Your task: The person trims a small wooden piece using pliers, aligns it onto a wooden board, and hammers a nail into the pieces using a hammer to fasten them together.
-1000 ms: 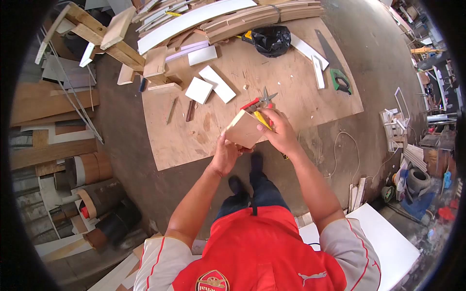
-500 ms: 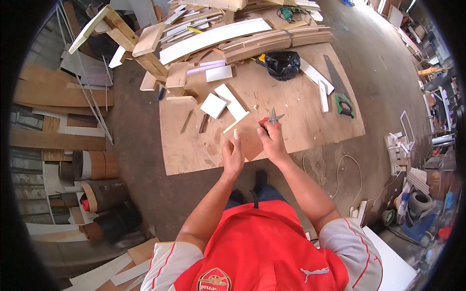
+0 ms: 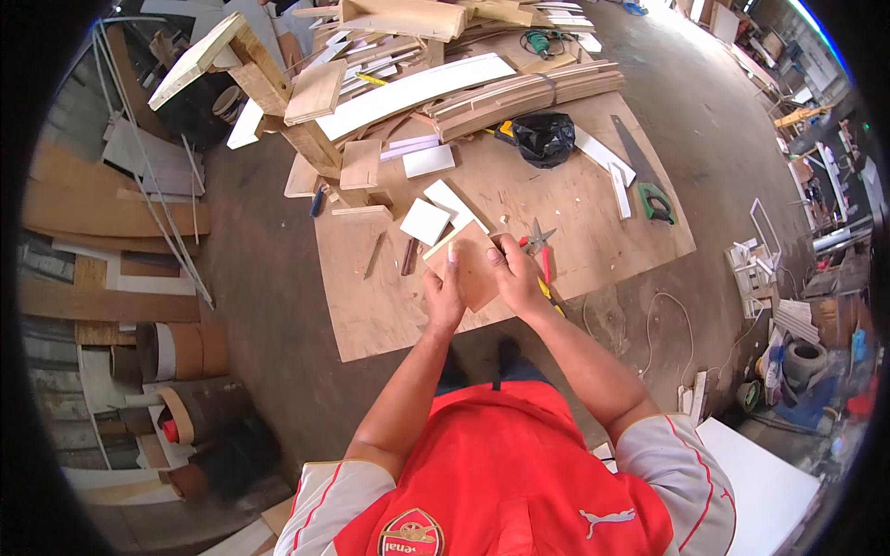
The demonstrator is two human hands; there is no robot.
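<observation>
Wooden block between both hands, above plywood sheet.

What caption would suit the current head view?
Left hand and right hand hold a small board over a plywood sheet, with red-handled snips and a green-handled saw lying to the right.

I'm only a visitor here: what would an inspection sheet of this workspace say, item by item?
Surface: plywood, stained, scattered with chips.
Job's things: wood piece, held above the plywood.
Clutter: white offcuts, snips lying open, saw, black bag.
Hands: left hand and right hand grip the wood piece from opposite sides.
Cables: thin cord looped on the floor; what it feeds is unclear.
Surroundings: rolls at left, more materials at right.
</observation>
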